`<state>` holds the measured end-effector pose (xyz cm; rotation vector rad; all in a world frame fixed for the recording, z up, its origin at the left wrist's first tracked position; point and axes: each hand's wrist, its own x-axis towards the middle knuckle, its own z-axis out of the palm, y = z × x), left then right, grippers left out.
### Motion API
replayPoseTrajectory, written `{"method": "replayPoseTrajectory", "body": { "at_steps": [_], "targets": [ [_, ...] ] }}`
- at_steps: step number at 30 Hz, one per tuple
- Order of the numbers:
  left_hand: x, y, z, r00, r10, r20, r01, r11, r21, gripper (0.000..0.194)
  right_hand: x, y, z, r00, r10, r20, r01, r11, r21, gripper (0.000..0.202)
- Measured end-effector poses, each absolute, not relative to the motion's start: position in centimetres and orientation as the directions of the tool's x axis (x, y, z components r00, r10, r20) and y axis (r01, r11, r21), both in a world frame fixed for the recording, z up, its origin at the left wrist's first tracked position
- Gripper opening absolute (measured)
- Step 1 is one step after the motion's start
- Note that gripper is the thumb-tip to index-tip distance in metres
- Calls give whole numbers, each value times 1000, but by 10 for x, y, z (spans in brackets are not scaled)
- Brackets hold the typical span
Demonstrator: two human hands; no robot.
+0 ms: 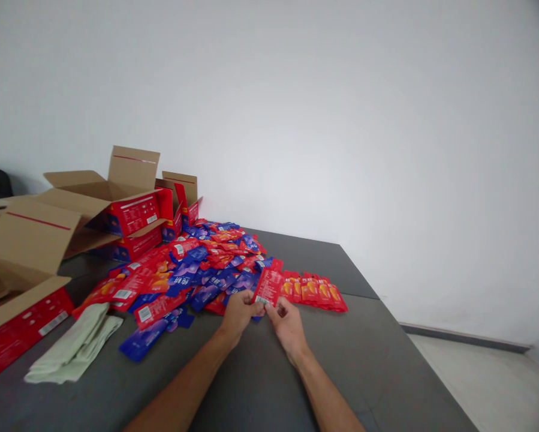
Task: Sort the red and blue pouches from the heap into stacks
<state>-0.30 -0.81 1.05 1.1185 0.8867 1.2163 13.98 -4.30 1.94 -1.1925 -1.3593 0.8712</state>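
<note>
Both hands pinch the lower edge of one red sachet (268,285), its printed barcode side facing me. My left hand (239,313) grips the lower left corner, and my right hand (288,324) has the lower right. Just beyond and to the right, a row of red sachets (314,290) with orange pictures lies overlapping on the table. Left of my hands spreads a loose heap of red and blue sachets (197,264), mixed in all directions. A blue sachet (144,339) lies at the near edge of the heap.
Open cardboard boxes with red printed sides stand on the left, one box (136,215) behind another box (26,327) nearer me. A folded pale cloth (74,348) lies beside the near box. The dark table (354,354) ends on the right, above a light floor; a white wall rises behind.
</note>
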Motion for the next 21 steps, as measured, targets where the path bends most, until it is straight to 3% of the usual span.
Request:
{"method": "replayPoseTrajectory", "body": {
  "at_steps": [3, 8, 13, 17, 21],
  "targets": [
    [-7, -8, 13, 204, 978, 35, -202, 7, 979, 22, 141, -43, 18, 48, 972, 228, 194, 215, -957, 35],
    [-13, -5, 16, 264, 955, 136, -197, -85, 977, 19, 147, -42, 16, 23, 979, 201, 215, 191, -958, 33],
    [-16, -6, 22, 289, 950, 116, -177, -66, 982, 24, 148, -46, 16, -63, 982, 179, 208, 188, -960, 25],
    [-19, -8, 30, 171, 974, 148, -234, -105, 967, 30, 148, -48, 11, -154, 978, 144, 237, 178, -955, 19],
    [-25, -4, 28, 62, 994, 85, -260, -66, 963, 38, 144, -49, 7, -190, 975, 117, 270, 167, -948, 17]
  ]
}}
